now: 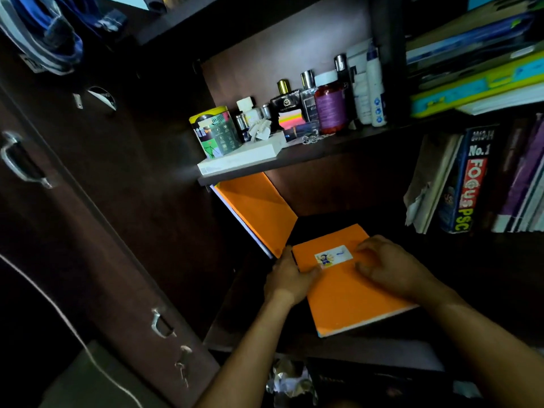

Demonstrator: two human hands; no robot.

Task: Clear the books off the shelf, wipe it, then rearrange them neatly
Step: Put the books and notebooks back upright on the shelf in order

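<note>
Two hands rest on an orange notebook (350, 293) lying flat on the dark lower shelf (368, 348). Its long axis runs from the shelf's front edge back toward the rear, skewed so the far end leans left; the near corner overhangs the shelf's front edge. The cover is plain orange with a white name label (334, 256) bearing a small cartoon figure near the far end, and pale page edges show along the near side. The left hand (290, 278) grips the notebook's left edge, thumb on the cover beside the label, the other fingers hidden beneath. The right hand (391, 266) lies on top of the cover right of the label, fingers (365, 269) curled with tips pressing down. Behind the notebook to its left, a second orange book (259, 213) stands leaning against the side wall. Right of the notebook, upright books (471, 178) fill the next compartment. Above it, a shelf carries perfume bottles (306, 98) and a printed tin (213, 132).
</note>
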